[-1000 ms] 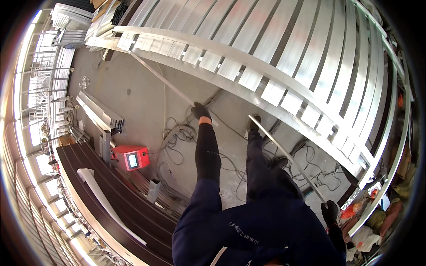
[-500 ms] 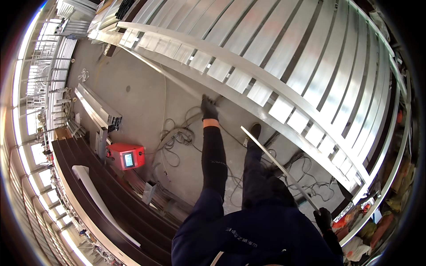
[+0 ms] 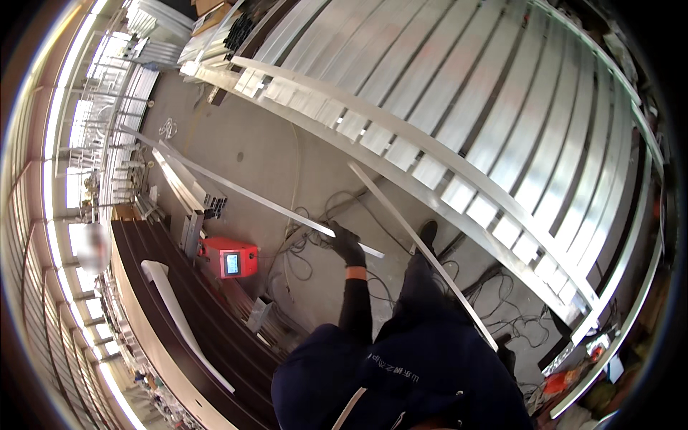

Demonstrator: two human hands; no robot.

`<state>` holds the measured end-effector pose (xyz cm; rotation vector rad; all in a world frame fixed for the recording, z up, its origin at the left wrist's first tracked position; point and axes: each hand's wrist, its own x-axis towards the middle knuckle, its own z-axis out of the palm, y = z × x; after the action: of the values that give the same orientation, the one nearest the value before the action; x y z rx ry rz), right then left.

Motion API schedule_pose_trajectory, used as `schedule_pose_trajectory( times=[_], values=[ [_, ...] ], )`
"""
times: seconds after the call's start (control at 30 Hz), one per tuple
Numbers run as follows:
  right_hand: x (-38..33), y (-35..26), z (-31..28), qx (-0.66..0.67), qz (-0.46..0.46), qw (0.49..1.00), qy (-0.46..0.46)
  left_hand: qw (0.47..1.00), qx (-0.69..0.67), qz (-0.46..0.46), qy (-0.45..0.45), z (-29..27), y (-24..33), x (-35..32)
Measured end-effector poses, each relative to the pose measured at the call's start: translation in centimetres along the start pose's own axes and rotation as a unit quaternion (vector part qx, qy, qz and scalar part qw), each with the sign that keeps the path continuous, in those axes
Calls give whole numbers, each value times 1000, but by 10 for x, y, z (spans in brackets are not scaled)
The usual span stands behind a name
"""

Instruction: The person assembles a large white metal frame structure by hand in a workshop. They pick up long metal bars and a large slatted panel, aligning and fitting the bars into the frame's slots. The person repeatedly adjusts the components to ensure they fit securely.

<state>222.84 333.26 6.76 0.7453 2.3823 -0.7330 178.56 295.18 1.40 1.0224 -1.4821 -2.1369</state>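
Observation:
My left hand (image 3: 347,246), in a dark glove, is closed around a long, thin metal bar (image 3: 244,193) close to its near end. From there the bar slants up and away to the far left. Low on the right, my right hand (image 3: 506,358), also gloved in dark, grips the lower end of a second slim metal bar (image 3: 423,247). That bar leans up and left past my leg, its far end near the edge of the slatted metal stack; I cannot tell if they touch. My right fingers are partly hidden.
A large stack of silvery metal profiles (image 3: 401,79) fills the upper right. A red machine with a small screen (image 3: 231,259) sits at the left, beside dark brown panels (image 3: 186,301) carrying a white curved piece (image 3: 175,308). Cables (image 3: 502,287) tangle across the floor (image 3: 244,129).
My left hand has drawn back toward me with its bar, which has swung left, away from the stack's edge. My right hand and its bar have shifted slightly left. The view has turned a little.

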Motion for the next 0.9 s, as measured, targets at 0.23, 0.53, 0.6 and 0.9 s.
schedule_pose_trajectory(
  times=[0.23,0.53,0.6,0.9],
  values=[
    [-50,-75,-59,193,-45,976,93,957,60,51,-280,75,24,-175],
    [-134,-11,-74,417,-156,770,456,727,147,62,-668,4,-12,-535],
    [-155,24,-65,414,-144,732,521,645,165,32,-745,-29,-22,-587],
    [-268,190,-48,417,-39,697,582,327,109,-149,-927,-98,-98,-783]
  ],
)
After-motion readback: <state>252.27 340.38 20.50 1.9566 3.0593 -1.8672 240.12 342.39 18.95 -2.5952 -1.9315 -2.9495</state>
